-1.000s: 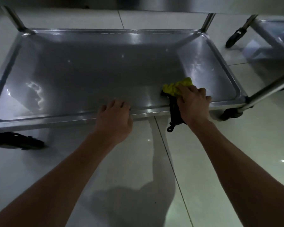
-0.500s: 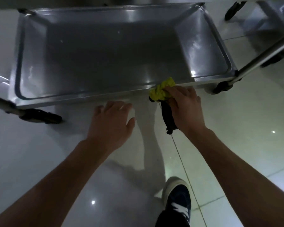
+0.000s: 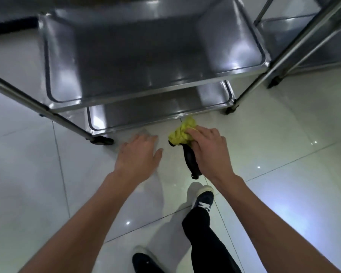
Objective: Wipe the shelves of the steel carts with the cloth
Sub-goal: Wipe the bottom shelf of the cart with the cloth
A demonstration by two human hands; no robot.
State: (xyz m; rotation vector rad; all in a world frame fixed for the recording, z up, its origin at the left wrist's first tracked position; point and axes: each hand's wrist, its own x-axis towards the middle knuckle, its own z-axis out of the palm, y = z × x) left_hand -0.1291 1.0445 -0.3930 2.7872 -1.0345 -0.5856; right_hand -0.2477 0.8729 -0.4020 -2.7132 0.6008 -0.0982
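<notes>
A steel cart stands in front of me with a middle shelf (image 3: pixel 146 62) and a lower shelf (image 3: pixel 159 113) partly hidden beneath it. My right hand (image 3: pixel 209 152) grips a crumpled yellow cloth (image 3: pixel 182 133) together with a black handle-like object (image 3: pixel 191 162), held in the air just in front of the lower shelf's front edge. My left hand (image 3: pixel 139 154) hovers over the floor with its fingers spread and relaxed, holding nothing, a little short of the cart.
A second steel cart (image 3: pixel 295 36) stands at the right, its slanted post (image 3: pixel 283 56) crossing close to the first cart's corner. Black castors (image 3: pixel 101 140) sit under the cart. My dark shoes (image 3: pixel 203 200) are on the glossy tiled floor.
The view rose, bringing the middle shelf into sight. Both hands drew back from the lower shelf's rim; the left let go of the edge, the right lifted the cloth off it.
</notes>
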